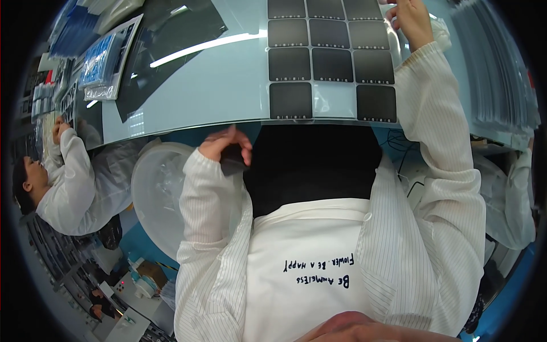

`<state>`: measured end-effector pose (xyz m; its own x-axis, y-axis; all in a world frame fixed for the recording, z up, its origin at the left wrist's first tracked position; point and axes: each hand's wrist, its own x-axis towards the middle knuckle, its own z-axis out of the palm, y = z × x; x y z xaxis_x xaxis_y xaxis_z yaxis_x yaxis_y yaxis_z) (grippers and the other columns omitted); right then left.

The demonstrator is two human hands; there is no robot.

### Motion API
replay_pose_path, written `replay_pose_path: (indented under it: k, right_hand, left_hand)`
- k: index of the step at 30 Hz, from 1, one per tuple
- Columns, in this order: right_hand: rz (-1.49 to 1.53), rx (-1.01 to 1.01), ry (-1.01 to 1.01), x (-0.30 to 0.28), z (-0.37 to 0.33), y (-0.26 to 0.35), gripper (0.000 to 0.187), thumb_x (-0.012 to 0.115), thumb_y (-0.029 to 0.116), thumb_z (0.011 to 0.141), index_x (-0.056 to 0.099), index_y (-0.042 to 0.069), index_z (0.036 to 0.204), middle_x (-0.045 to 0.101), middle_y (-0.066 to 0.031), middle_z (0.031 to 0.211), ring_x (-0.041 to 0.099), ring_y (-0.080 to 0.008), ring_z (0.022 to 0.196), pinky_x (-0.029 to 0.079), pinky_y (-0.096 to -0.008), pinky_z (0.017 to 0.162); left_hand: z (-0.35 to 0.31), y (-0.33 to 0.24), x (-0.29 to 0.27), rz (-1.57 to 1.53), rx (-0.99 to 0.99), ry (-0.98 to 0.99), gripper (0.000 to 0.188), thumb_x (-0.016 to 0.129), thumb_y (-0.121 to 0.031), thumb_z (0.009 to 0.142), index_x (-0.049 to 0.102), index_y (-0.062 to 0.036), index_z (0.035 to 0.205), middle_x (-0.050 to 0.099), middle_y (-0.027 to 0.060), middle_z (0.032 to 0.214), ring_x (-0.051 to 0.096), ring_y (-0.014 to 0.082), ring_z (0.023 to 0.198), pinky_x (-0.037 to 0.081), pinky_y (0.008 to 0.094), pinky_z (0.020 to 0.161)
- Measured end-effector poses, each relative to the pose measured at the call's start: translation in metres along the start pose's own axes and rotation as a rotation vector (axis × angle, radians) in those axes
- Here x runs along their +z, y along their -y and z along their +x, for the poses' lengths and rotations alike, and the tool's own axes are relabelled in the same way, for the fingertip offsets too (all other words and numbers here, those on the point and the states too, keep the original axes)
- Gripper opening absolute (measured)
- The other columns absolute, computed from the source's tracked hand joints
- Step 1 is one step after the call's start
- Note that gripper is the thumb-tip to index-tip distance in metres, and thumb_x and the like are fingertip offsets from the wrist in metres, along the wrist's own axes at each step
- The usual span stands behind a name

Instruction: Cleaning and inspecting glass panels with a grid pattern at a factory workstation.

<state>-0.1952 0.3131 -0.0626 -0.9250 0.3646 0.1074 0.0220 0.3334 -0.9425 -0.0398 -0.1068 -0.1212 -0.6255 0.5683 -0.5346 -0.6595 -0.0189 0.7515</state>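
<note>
Dark square sheets [333, 65], each with a row of small light marks along its near edge, lie in a grid on the glass-topped table [216, 74]. The near row has a gap in its middle. My left hand [228, 147] is just off the table's near edge, slightly blurred, its fingers closed around a dark flat piece [232, 164] that is partly hidden. My right hand [409, 21] reaches to the far right of the grid, beside the right column. Its fingers are bent but apart, with nothing visible in them; the top of the picture cuts off part of it.
A white round bin [159, 194] stands below the table edge at left. Blue-and-white packs [102, 65] and a dark sheet [171, 45] lie on the table's left. Stacked clear sleeves [493, 68] stand at right. Another person [74, 176] sits at far left.
</note>
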Motion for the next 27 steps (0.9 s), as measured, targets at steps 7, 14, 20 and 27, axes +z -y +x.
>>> replay_pose_path:
  k: [7, 14, 20, 27]
  right_hand:
    - [1.103, -0.159, 0.638, -0.079, 0.004, -0.013, 0.051, 0.062, 0.043, 0.088, 0.059, -0.004, 0.109, 0.061, -0.0110, 0.090, 0.057, -0.0147, 0.064, 0.046, -0.0265, 0.052]
    - [-0.605, -0.125, -0.162, -0.169, -0.027, -0.035, 0.061, 0.070, 0.053, 0.078, 0.060, 0.014, 0.124, 0.062, -0.0064, 0.115, 0.058, -0.0173, 0.099, 0.049, -0.0302, 0.075]
    - [-0.590, -0.167, -0.133, -0.136, -0.038, -0.029, 0.064, 0.071, 0.050, 0.078, 0.057, 0.013, 0.128, 0.062, -0.0056, 0.111, 0.058, -0.0135, 0.081, 0.050, -0.0269, 0.068]
    - [-0.741, -0.302, -0.072, -0.124, -0.039, -0.011, 0.036, 0.072, 0.030, 0.080, 0.068, 0.011, 0.111, 0.063, -0.0026, 0.091, 0.052, -0.0100, 0.069, 0.045, -0.0253, 0.060]
  left_hand:
    - [-0.005, -0.023, -0.060, 0.016, 0.015, -0.166, 0.045, 0.048, -0.040, 0.095, 0.062, 0.0019, 0.088, 0.064, 0.0136, 0.082, 0.063, 0.0242, 0.075, 0.051, 0.0338, 0.070]
    - [-0.039, -0.040, -0.089, 0.173, 0.097, -0.187, 0.040, 0.051, -0.036, 0.093, 0.063, 0.0021, 0.092, 0.065, 0.0141, 0.084, 0.064, 0.0239, 0.078, 0.050, 0.0337, 0.072]
    - [-0.035, -0.033, -0.053, 0.305, 0.177, -0.224, 0.036, 0.054, -0.032, 0.092, 0.064, 0.0024, 0.096, 0.066, 0.0144, 0.086, 0.065, 0.0236, 0.080, 0.050, 0.0336, 0.074]
    - [-0.011, -0.001, 0.050, 0.427, 0.273, -0.298, 0.032, 0.057, -0.028, 0.091, 0.064, 0.0026, 0.100, 0.067, 0.0148, 0.089, 0.066, 0.0233, 0.083, 0.050, 0.0335, 0.076]
